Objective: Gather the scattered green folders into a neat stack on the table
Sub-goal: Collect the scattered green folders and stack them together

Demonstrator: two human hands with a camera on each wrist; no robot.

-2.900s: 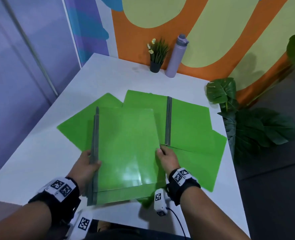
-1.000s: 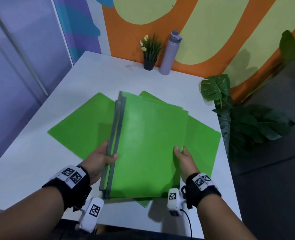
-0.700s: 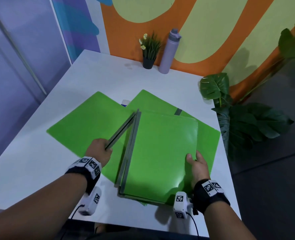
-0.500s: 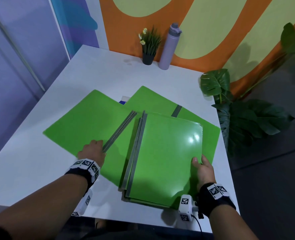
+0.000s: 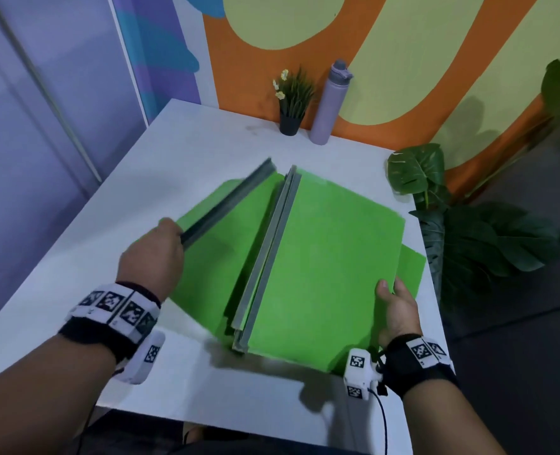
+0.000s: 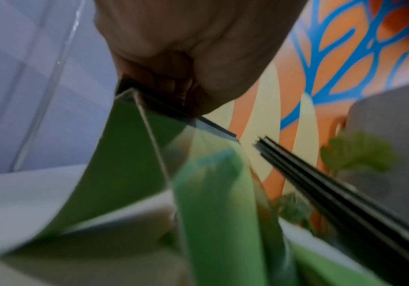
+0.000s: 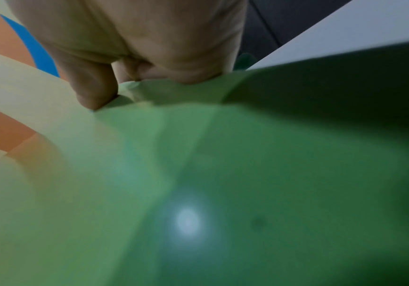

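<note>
Since half a second ago, left hand [image 5: 152, 254] lifts a green folder [image 5: 213, 254] by its grey spine, fingers curled round it; right hand [image 5: 398, 310] grips the stack [image 5: 324, 267] on the white surface [image 5: 190, 149]

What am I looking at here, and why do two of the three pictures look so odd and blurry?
There is no machine: a person works with bare hands, with cameras on the head and both wrists. The head view looks down on a white table. The two blurry pictures come from the wrist cameras, close behind the fingers. The left hand grips the grey spine of a loose green folder, lifting it at a slant. The right hand holds the near right edge of the folder stack, thumb on top; another green folder peeks out beneath it. At the far edge stand a small potted plant and a purple bottle.
</note>
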